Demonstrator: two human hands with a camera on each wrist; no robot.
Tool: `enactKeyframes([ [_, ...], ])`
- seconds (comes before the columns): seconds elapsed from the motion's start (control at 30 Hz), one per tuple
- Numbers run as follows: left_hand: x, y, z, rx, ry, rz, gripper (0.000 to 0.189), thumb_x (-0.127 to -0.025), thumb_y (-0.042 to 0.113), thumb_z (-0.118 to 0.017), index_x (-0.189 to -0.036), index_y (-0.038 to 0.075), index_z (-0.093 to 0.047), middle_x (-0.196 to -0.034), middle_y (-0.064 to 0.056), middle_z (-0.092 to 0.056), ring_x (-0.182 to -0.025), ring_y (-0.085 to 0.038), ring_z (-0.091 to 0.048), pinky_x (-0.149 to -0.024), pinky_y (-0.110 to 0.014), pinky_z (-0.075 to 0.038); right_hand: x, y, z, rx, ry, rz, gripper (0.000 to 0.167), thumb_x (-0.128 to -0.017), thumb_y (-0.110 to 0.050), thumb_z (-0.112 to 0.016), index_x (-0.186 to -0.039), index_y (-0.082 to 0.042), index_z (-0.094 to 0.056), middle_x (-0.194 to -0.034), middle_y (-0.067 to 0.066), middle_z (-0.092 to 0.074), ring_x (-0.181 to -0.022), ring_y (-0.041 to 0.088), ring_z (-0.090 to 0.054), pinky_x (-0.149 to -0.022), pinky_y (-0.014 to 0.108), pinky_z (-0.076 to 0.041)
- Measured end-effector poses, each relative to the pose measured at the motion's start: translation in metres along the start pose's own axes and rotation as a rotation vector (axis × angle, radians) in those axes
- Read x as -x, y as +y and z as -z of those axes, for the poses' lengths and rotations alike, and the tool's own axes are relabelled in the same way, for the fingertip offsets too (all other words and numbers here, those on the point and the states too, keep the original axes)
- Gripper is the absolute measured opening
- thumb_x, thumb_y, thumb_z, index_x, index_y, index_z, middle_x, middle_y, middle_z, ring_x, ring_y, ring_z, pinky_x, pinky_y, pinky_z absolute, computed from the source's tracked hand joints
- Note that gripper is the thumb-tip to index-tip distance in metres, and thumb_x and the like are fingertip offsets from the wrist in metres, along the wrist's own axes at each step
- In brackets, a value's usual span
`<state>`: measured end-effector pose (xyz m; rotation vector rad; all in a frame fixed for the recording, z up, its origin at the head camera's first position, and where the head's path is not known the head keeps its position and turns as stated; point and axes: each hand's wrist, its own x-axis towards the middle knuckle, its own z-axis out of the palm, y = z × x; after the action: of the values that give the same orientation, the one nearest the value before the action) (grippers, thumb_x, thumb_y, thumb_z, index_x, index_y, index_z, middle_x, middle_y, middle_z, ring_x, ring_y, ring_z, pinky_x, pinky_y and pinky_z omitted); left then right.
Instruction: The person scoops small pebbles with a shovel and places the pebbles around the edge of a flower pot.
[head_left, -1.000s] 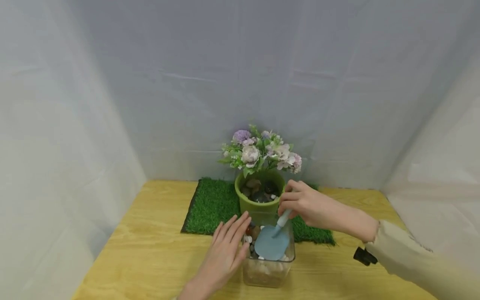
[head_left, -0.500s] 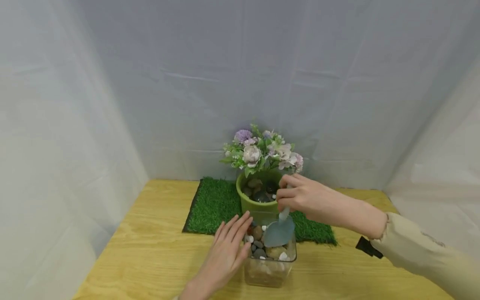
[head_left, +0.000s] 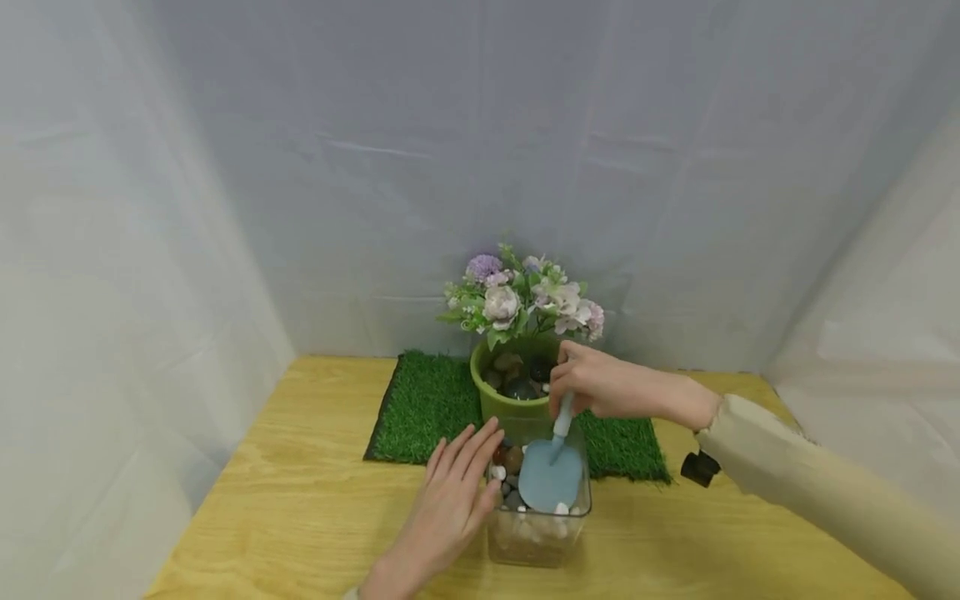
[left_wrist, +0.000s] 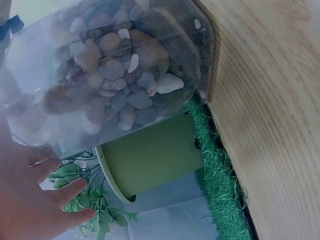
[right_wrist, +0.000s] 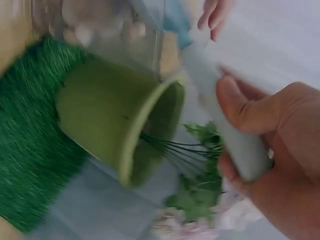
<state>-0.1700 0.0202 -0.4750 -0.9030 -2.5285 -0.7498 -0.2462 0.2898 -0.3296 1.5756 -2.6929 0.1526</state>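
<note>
My right hand (head_left: pixel 603 383) grips the pale handle of a small trowel (head_left: pixel 551 479). Its broad blue blade points down into a clear box (head_left: pixel 534 550), over the stones. In the right wrist view, thumb and fingers wrap the handle (right_wrist: pixel 212 85). My left hand (head_left: pixel 446 504) lies with straight fingers along the left wall of the box. Grey, brown and white pebbles (left_wrist: pixel 112 70) fill its lower part, and the blade hides some of them from above. Directly behind the box stands a green flowerpot (head_left: pixel 491 408) with larger stones inside, partly covered by my right hand.
Pink, white and purple flowers (head_left: pixel 501 307) rise from the pot. The pot stands on a mat of artificial grass (head_left: pixel 427 408) on the wooden table (head_left: pixel 300 483). Pale sheeting (head_left: pixel 375 167) hangs behind and on both sides.
The trowel's blade tilted up to the right half a second ago, baring pebbles; now its broad face shows over them again. My right hand has shifted slightly left. The left hand has stayed put.
</note>
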Motion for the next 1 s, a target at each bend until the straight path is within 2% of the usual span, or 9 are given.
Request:
enactKeyframes([
  [0.1, 0.0, -0.001, -0.001, -0.004, 0.005, -0.005, 0.057, -0.104, 0.023, -0.055, -0.158, 0.016, -0.037, -0.167, 0.002, -0.028, -0.147, -0.032, -0.035, -0.115, -0.065, -0.028, 0.013, 0.004, -0.009, -0.072, -0.023, -0.095, 0.016, -0.09, -0.006, -0.075, -0.098, -0.019, -0.079, -0.094, -0.009, -0.071, -0.079, 0.012, -0.03, -0.068, 0.028, -0.028],
  [0.17, 0.0, -0.001, -0.001, -0.004, 0.004, -0.003, 0.057, -0.104, 0.023, -0.054, -0.158, 0.016, -0.037, -0.166, 0.002, -0.028, -0.147, -0.032, -0.035, -0.115, -0.065, -0.029, 0.02, 0.003, -0.014, -0.089, 0.0, -0.114, 0.015, -0.09, -0.008, -0.075, -0.099, -0.019, -0.079, -0.093, -0.009, -0.071, -0.078, 0.011, -0.028, -0.067, 0.029, -0.026],
  [0.43, -0.001, -0.001, -0.002, 0.016, -0.002, 0.0, 0.057, -0.104, 0.022, -0.053, -0.158, 0.016, -0.036, -0.167, 0.002, -0.027, -0.147, -0.032, -0.035, -0.115, -0.065, -0.028, 0.038, -0.002, -0.033, -0.053, 0.194, -0.081, 0.018, -0.086, -0.009, -0.079, -0.098, -0.023, -0.08, -0.092, -0.013, -0.07, -0.079, 0.009, -0.027, -0.069, 0.029, -0.026],
  [0.57, -0.001, 0.0, -0.002, 0.025, -0.002, 0.005, 0.057, -0.104, 0.022, -0.054, -0.158, 0.015, -0.037, -0.167, 0.002, -0.028, -0.147, -0.032, -0.035, -0.115, -0.065, -0.028, 0.042, 0.0, -0.045, -0.023, 0.31, -0.018, 0.02, -0.082, -0.007, -0.081, -0.096, -0.022, -0.08, -0.094, -0.01, -0.071, -0.081, 0.009, -0.033, -0.069, 0.025, -0.029],
  [0.67, -0.001, 0.0, -0.003, 0.031, -0.008, 0.011, 0.056, -0.104, 0.022, -0.054, -0.158, 0.015, -0.037, -0.167, 0.002, -0.028, -0.147, -0.031, -0.035, -0.116, -0.064, -0.028, 0.042, -0.004, -0.054, -0.001, 0.354, -0.006, 0.02, -0.081, -0.006, -0.082, -0.096, -0.02, -0.079, -0.095, -0.008, -0.072, -0.083, 0.01, -0.039, -0.069, 0.024, -0.034],
  [0.8, 0.0, 0.0, -0.004, 0.018, -0.001, 0.002, 0.056, -0.104, 0.022, -0.053, -0.157, 0.015, -0.037, -0.166, 0.001, -0.028, -0.147, -0.032, -0.036, -0.116, -0.064, -0.029, 0.041, -0.019, -0.056, -0.004, 0.324, -0.105, 0.017, -0.083, -0.008, -0.081, -0.095, -0.02, -0.079, -0.094, -0.01, -0.072, -0.079, 0.009, -0.037, -0.068, 0.024, -0.032],
  [0.9, 0.001, 0.0, -0.004, 0.019, 0.009, -0.002, 0.057, -0.104, 0.021, -0.054, -0.157, 0.014, -0.037, -0.166, 0.001, -0.028, -0.147, -0.032, -0.036, -0.115, -0.064, -0.029, 0.041, -0.028, -0.052, -0.047, 0.284, -0.219, 0.016, -0.084, -0.008, -0.08, -0.093, -0.021, -0.08, -0.09, -0.011, -0.072, -0.074, 0.008, -0.034, -0.067, 0.025, -0.028],
  [1.0, 0.001, 0.0, -0.003, 0.033, 0.006, 0.004, 0.056, -0.104, 0.022, -0.053, -0.158, 0.015, -0.037, -0.167, 0.002, -0.027, -0.147, -0.032, -0.035, -0.115, -0.065, -0.028, 0.04, -0.032, -0.049, -0.105, 0.263, -0.295, 0.014, -0.085, -0.009, -0.078, -0.094, -0.02, -0.081, -0.09, -0.01, -0.072, -0.072, 0.008, -0.033, -0.067, 0.025, -0.027],
])
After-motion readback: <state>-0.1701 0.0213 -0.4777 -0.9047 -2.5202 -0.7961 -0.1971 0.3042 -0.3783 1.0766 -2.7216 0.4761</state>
